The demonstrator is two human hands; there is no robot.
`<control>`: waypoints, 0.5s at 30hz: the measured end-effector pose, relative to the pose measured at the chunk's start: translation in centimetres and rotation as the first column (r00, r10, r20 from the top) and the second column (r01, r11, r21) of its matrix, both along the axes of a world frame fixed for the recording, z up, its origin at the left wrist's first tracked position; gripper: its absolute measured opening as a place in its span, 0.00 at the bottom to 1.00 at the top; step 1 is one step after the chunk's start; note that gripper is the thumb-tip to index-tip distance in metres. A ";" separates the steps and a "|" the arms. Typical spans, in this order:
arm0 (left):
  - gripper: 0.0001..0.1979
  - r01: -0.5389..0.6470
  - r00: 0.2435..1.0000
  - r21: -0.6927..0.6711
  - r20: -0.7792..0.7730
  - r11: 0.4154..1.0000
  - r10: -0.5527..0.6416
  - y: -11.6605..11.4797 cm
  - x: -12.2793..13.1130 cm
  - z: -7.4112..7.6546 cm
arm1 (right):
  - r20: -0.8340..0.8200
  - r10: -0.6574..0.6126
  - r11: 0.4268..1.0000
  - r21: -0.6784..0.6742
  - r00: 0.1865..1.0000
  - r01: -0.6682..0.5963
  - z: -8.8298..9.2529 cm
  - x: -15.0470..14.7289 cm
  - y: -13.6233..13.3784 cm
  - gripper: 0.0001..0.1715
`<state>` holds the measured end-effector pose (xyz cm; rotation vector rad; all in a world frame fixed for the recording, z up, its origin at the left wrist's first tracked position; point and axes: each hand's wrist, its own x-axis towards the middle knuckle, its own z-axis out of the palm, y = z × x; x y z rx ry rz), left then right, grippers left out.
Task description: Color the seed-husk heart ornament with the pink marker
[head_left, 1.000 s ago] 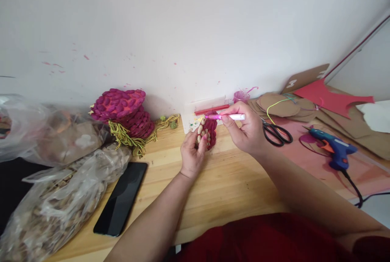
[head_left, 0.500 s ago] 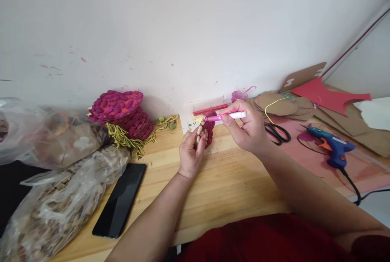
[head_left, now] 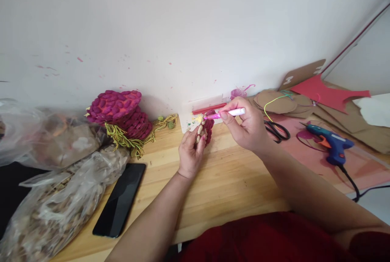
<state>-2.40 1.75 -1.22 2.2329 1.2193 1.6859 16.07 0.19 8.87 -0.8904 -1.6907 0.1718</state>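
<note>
My left hand [head_left: 189, 154] is closed around a small disc covered with shells [head_left: 204, 133], partly magenta and partly bare tan, held upright over the wooden table [head_left: 225, 180]. My right hand [head_left: 248, 128] pinches a pink-and-white brush pen [head_left: 227, 113] whose pink tip touches the top of the disc. The disc's lower part is hidden behind my left fingers.
A stack of magenta shell discs [head_left: 122, 111] with yellow fringe stands at the left by the wall. Plastic bags of shells [head_left: 61, 197] and a black phone [head_left: 120, 199] lie front left. Scissors [head_left: 276, 130], a blue glue gun [head_left: 330, 144] and cardboard cut-outs [head_left: 286, 101] lie to the right.
The pen tip has shifted slightly along the top of the disc, and the view has tilted down a little. Both hands keep their grips.
</note>
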 end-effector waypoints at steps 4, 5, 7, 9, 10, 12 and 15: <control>0.17 0.019 1.000 0.022 -0.002 1.000 -0.019 -0.1 0.0 0.0 | 0.002 -0.026 0.998 0.060 1.000 0.026 0.1 -0.1 -0.1 0.03; 0.17 0.023 1.000 0.017 0.001 1.000 -0.023 -0.1 0.0 0.1 | 0.005 -0.020 0.998 0.060 1.000 0.020 0.1 -0.2 -0.1 0.02; 0.17 0.026 1.000 -0.001 0.005 1.000 -0.026 -0.2 0.0 0.1 | 0.007 -0.008 1.000 0.028 1.000 0.008 0.3 -0.3 -0.3 0.03; 0.16 0.030 1.000 -0.012 0.004 0.999 -0.030 -0.2 0.0 0.2 | -0.002 0.002 1.000 -0.014 1.000 -0.002 0.3 -0.3 -0.5 0.04; 0.16 0.033 0.999 -0.009 0.004 0.999 -0.033 -0.2 0.0 0.2 | -0.017 0.009 0.999 -0.032 1.000 -0.010 0.3 -0.3 -0.5 0.05; 0.16 0.037 0.999 0.000 0.005 0.999 -0.037 -0.2 0.0 0.1 | -0.066 0.036 0.997 -0.067 0.997 -0.041 0.2 -0.2 -0.5 0.06; 0.17 0.034 0.999 -0.004 0.006 0.999 -0.034 -0.1 0.0 0.1 | -0.117 0.071 0.989 -0.120 0.991 -0.085 -0.2 -0.1 -0.2 0.07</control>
